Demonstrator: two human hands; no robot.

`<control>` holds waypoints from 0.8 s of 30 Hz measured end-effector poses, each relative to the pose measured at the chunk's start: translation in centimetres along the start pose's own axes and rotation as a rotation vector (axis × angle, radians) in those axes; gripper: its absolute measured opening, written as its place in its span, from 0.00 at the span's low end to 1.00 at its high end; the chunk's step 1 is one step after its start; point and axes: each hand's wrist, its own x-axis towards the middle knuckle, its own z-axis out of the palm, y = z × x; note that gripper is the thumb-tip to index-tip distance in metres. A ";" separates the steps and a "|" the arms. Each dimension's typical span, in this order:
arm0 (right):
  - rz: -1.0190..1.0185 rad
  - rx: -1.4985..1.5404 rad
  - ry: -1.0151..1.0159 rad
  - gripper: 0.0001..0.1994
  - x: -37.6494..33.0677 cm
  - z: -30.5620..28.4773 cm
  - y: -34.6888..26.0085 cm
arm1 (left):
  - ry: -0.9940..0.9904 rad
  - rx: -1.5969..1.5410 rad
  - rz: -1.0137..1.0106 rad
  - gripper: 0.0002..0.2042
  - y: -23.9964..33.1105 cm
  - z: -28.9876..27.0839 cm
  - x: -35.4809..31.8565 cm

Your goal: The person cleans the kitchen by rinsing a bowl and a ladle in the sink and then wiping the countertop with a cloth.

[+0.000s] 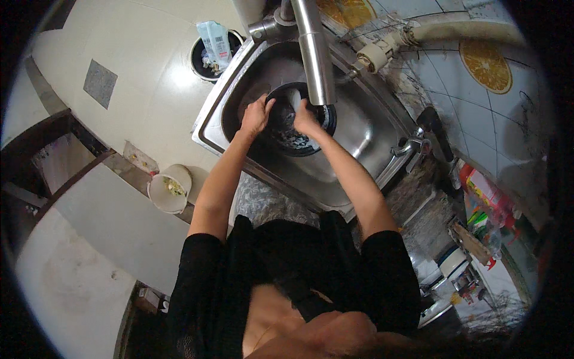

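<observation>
Black pan [286,128] sits in the steel sink [359,128]; her left hand [256,115] clamps its rim to steady it, while right hand [305,118] grips a white sponge [294,97] inside.

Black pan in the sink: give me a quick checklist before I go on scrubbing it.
1. Left hand grips the black pan rim: ok.
2. Right hand inside pan with a white cloth or sponge: ok.
3. Pan sits within the steel sink: ok.
4. Suds visible in pan: ok.
5. Water running: cannot tell.
6. Metal pipe crosses over the pan, blocking part of the view: not ok.
</observation>
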 end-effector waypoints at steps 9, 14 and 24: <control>-0.378 -0.629 -0.090 0.20 -2.2 1.3 0.4 | 0.032 0.041 0.013 0.13 0.0 0.5 0.8; -0.182 -0.272 0.078 0.20 0.6 2.1 -0.5 | 0.085 -0.025 -0.088 0.13 -1.1 0.8 -0.1; -0.289 -0.521 -0.054 0.20 -3.2 1.4 0.9 | 0.139 0.024 -0.067 0.13 0.3 0.9 -0.3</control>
